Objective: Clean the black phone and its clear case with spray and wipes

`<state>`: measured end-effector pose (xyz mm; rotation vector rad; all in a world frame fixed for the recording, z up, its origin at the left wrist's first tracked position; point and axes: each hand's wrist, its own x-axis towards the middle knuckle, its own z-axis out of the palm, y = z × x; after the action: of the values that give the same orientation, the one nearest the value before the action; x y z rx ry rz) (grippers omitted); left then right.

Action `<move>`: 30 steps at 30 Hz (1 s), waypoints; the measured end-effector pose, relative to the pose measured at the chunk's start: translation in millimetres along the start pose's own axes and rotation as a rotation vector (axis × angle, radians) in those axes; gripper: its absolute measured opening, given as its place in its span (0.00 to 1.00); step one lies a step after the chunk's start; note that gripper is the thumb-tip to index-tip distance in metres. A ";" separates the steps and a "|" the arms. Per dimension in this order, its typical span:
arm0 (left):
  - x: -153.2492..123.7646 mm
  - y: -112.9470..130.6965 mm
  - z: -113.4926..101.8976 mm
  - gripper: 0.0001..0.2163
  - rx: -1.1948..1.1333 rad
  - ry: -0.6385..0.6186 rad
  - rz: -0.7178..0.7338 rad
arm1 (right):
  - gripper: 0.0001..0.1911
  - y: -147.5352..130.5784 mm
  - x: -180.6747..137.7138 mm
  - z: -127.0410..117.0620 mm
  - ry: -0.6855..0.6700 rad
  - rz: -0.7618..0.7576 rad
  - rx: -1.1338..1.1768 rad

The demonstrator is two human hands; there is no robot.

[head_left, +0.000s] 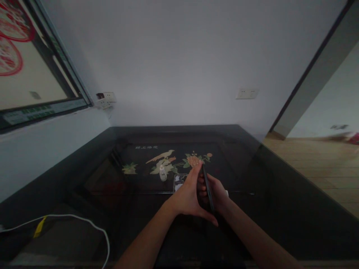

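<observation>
A slim dark phone stands on edge, seen from its side, between my two hands above the table. My left hand holds it with thumb and forefinger spread towards its near and far ends. My right hand is closed round it from the right, with fingertips showing on the left side. Just beyond my left hand lies a clear phone case, partly covered by the hand. A small white bottle stands to its left. A small white bit shows beside my right wrist; I cannot tell what it is.
The glossy black table has inlaid bird and flower pictures and reaches the wall. A white cable with a yellow tag curves over the lower left. Sockets are on the wall, and a window is at left.
</observation>
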<state>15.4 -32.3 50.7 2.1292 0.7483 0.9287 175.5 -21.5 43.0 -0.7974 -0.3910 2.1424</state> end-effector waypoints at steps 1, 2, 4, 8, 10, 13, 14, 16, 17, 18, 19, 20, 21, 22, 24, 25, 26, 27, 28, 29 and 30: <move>-0.1 0.5 0.6 0.78 0.000 0.003 0.000 | 0.20 2.2 0.6 1.8 -0.002 -0.008 0.035; -0.3 1.0 0.9 0.78 0.002 0.005 0.001 | 0.20 4.2 1.2 3.4 -0.009 -0.024 0.064; -0.8 2.4 0.8 0.76 0.023 0.009 0.006 | 0.19 7.3 2.0 5.1 0.001 -0.054 0.075; -0.1 7.2 -2.3 0.72 0.130 0.005 0.012 | 0.20 7.6 4.3 0.3 0.131 -0.105 -0.152; 1.2 10.4 -4.6 0.70 0.188 -0.015 0.011 | 0.18 3.7 5.7 -5.5 0.187 -0.205 -0.303; 3.7 13.7 -7.7 0.68 0.262 -0.056 0.004 | 0.16 -6.5 5.5 -15.2 0.209 -0.338 -0.465; 4.6 14.1 -8.4 0.68 0.288 -0.074 -0.002 | 0.16 -10.5 4.5 -18.2 0.209 -0.348 -0.498; 6.3 13.6 -8.7 0.68 0.343 -0.107 -0.014 | 0.17 -17.8 1.6 -23.2 0.201 -0.325 -0.540; 7.0 12.9 -8.4 0.67 0.371 -0.121 -0.020 | 0.17 -20.8 0.1 -25.1 0.198 -0.309 -0.555; 7.7 11.8 -7.7 0.67 0.397 -0.134 -0.025 | 0.17 -23.2 -1.3 -26.7 0.194 -0.295 -0.570; 8.3 10.7 -6.9 0.67 0.423 -0.148 -0.028 | 0.17 -24.9 -2.4 -27.9 0.190 -0.285 -0.585; 8.9 9.4 -5.9 0.67 0.447 -0.158 -0.032 | 0.16 -26.2 -3.2 -28.8 0.188 -0.279 -0.601; 9.4 8.2 -4.8 0.66 0.472 -0.169 -0.035 | 0.16 -27.0 -3.6 -29.3 0.193 -0.275 -0.618; 9.9 7.0 -3.5 0.66 0.497 -0.182 -0.039 | 0.16 -27.7 -3.8 -29.6 0.206 -0.269 -0.636; 11.1 4.8 -1.0 0.64 0.541 -0.204 -0.048 | 0.16 -29.0 -3.9 -29.5 0.252 -0.255 -0.665; 11.7 3.8 0.3 0.63 0.558 -0.213 -0.053 | 0.16 -29.8 -3.8 -29.5 0.280 -0.246 -0.678; 12.4 2.8 1.6 0.63 0.572 -0.221 -0.056 | 0.16 -30.8 -3.6 -29.7 0.306 -0.238 -0.692; 13.1 1.8 2.9 0.63 0.582 -0.225 -0.059 | 0.16 -31.8 -3.4 -30.2 0.325 -0.232 -0.706; 13.9 0.9 4.1 0.63 0.591 -0.229 -0.060 | 0.15 -32.8 -3.1 -31.1 0.334 -0.232 -0.723; 14.8 0.0 5.1 0.64 0.600 -0.235 -0.061 | 0.15 -33.6 -2.7 -32.2 0.339 -0.238 -0.741; 15.6 -0.9 6.0 0.64 0.608 -0.243 -0.061 | 0.15 -34.3 -2.2 -33.3 0.338 -0.249 -0.761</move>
<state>28.9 -22.7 53.1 2.6566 1.0571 0.4203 218.3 -1.2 36.4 -1.4166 -1.0889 1.5655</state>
